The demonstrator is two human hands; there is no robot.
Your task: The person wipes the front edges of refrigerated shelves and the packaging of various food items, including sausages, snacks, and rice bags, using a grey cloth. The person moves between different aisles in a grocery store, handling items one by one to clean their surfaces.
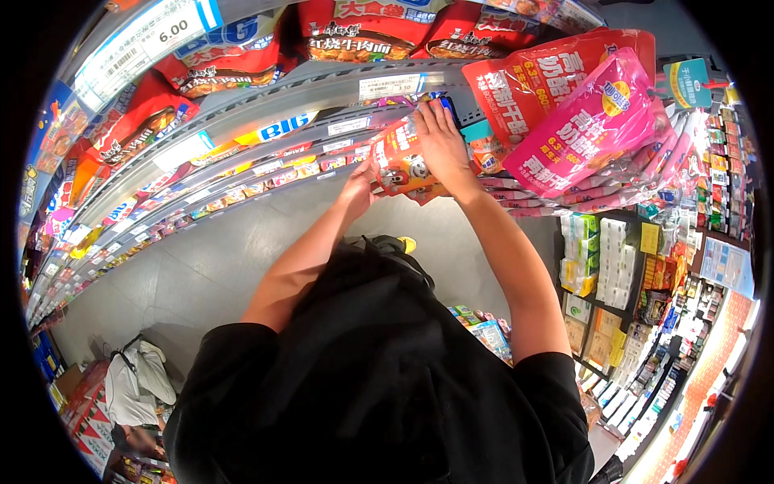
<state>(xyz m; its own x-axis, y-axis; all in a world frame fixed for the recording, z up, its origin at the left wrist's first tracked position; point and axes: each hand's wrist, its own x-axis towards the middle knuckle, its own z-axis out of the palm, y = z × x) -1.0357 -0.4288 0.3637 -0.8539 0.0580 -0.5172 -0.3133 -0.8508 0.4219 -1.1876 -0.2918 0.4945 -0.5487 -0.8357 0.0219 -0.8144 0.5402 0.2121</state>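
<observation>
In the head view my left hand [361,189] grips the lower left edge of a red-orange printed snack pouch [396,160]. My right hand [442,142] lies nearly flat on the pouch's right part, its fingers pointing up towards the shelf. More of the same pouches show beneath its lower edge. To the right hang red cheese-snack pouches [520,85] and pink cheese-snack pouches [580,127], overlapping each other. What lies under my right palm is hidden.
Shelves with price strips [393,86] curve along the left and top, holding red instant noodle packs [363,30]. At right stand shelves of boxed goods [615,260]. A person in a light top [139,381] is at the lower left, beyond the grey floor [242,236].
</observation>
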